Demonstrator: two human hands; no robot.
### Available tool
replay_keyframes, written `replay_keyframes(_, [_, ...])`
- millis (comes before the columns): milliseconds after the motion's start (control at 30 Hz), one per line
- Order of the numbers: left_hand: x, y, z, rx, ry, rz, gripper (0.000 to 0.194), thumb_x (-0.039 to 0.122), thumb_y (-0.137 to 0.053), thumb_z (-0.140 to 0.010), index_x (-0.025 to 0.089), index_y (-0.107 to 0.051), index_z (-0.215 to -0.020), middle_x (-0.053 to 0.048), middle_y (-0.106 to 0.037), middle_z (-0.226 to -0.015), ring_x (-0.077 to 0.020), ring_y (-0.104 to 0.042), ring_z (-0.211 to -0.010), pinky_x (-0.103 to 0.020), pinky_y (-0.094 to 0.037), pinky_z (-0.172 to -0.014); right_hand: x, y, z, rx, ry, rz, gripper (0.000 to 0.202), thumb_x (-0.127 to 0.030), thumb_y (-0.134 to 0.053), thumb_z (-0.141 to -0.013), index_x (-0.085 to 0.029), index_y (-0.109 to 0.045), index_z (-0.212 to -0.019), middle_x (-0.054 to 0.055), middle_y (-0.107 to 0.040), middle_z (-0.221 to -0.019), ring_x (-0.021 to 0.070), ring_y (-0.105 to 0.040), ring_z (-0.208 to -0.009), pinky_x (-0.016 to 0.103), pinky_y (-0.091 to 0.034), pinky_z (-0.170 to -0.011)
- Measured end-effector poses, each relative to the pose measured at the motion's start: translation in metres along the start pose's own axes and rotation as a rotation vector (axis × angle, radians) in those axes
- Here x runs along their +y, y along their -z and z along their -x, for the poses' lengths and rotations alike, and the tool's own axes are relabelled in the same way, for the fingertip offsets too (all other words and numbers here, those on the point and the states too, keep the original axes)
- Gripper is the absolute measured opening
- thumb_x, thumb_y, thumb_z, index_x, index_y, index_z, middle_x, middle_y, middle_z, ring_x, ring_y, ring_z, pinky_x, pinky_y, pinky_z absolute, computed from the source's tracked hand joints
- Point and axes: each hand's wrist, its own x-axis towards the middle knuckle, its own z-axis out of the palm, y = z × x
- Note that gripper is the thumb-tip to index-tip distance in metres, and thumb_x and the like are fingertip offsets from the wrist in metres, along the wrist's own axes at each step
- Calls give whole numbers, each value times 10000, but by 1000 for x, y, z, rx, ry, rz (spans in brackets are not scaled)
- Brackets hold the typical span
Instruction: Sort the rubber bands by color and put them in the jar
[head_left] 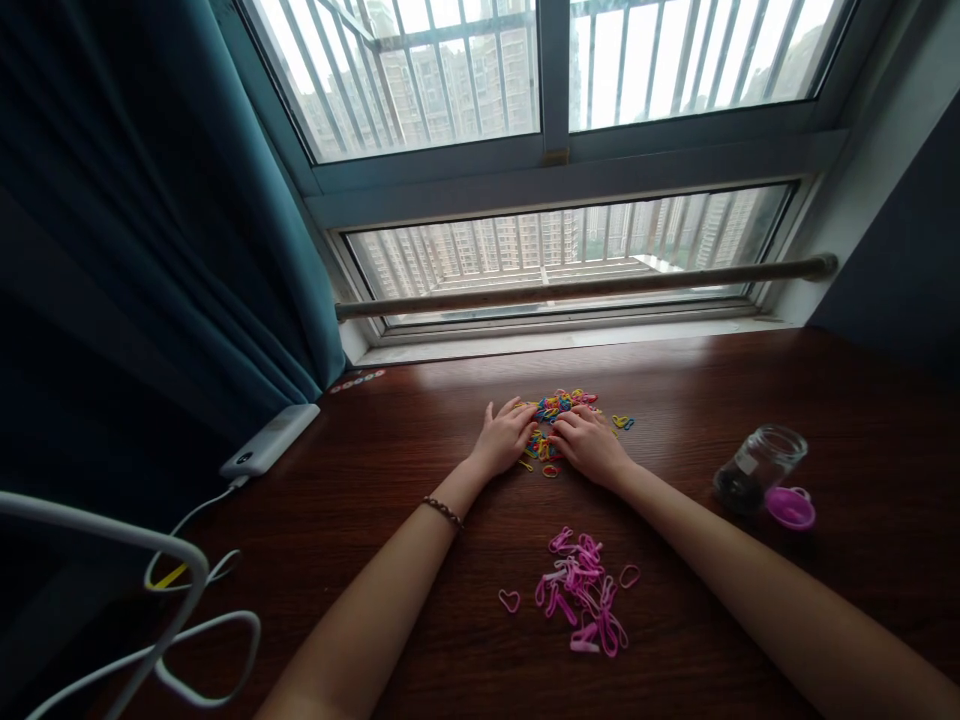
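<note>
A pile of small multicoloured loop-shaped clips (553, 408), in yellow, blue, red and pink, lies on the dark wooden table. My left hand (504, 440) rests at the pile's left edge, fingers apart and tips touching the clips. On the other side, my right hand (591, 444) lies palm down with its fingers spread over the right part of the pile. Between the hands, the fingers partly hide some clips. Closer to me, a separate heap of pink loop-shaped clips (581, 585) sits between my forearms. One heart-shaped pink loop (509, 600) lies left of it.
Beyond my right forearm, a clear glass jar (761, 465) leans tilted beside a small purple cup-like piece (790, 508). At left are a white power bank (270, 440), white cables (187, 600) and a blue curtain (247, 250). A window with a rail (585, 290) borders the table's far side.
</note>
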Motion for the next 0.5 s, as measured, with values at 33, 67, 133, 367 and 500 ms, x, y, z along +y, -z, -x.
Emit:
replay_keyframes(33, [0,0,0,17,11,-3,321,307,-324,-884,278,-460,-1173,-19,-499,-1253,-214,-310,-1245,-570,-111,-1007,2,0,0,5,-3,-13,278,-375,-396,-867,-201,-612,-863,61,-618,-934,215,-448,-991,340,-319,-842])
replay_keyframes(67, [-1,0,0,33,18,-6,306,307,-323,-886,268,-485,-1142,-23,-514,-1235,-214,-329,-1233,-566,-120,-1007,3,0,0,11,-8,-26,277,-361,-390,-871,-198,-613,-857,59,-626,-920,210,-457,-981,336,-320,-841])
replay_keyframes(133, [-1,0,1,69,34,-18,284,305,-323,-886,245,-529,-1072,-34,-555,-1180,-213,-367,-1205,-554,-141,-1007,4,0,0,19,-12,-50,279,-335,-379,-880,-196,-619,-850,55,-638,-907,201,-470,-968,332,-318,-846])
replay_keyframes(367, [3,4,4,176,56,-112,260,264,-343,-876,196,-578,-963,-66,-587,-1103,-222,-401,-1173,-526,-166,-1011,3,-2,-1,4,7,-59,276,-338,-384,-875,-237,-636,-921,30,-631,-1015,230,-443,-1031,383,-314,-857])
replay_keyframes(500, [6,5,4,116,-90,-129,286,236,-359,-868,226,-528,-1099,-54,-511,-1231,-213,-303,-1252,-518,-104,-1033,4,-4,0,12,-11,-78,302,-338,-370,-877,-225,-613,-1017,39,-608,-1082,247,-419,-1072,412,-325,-866])
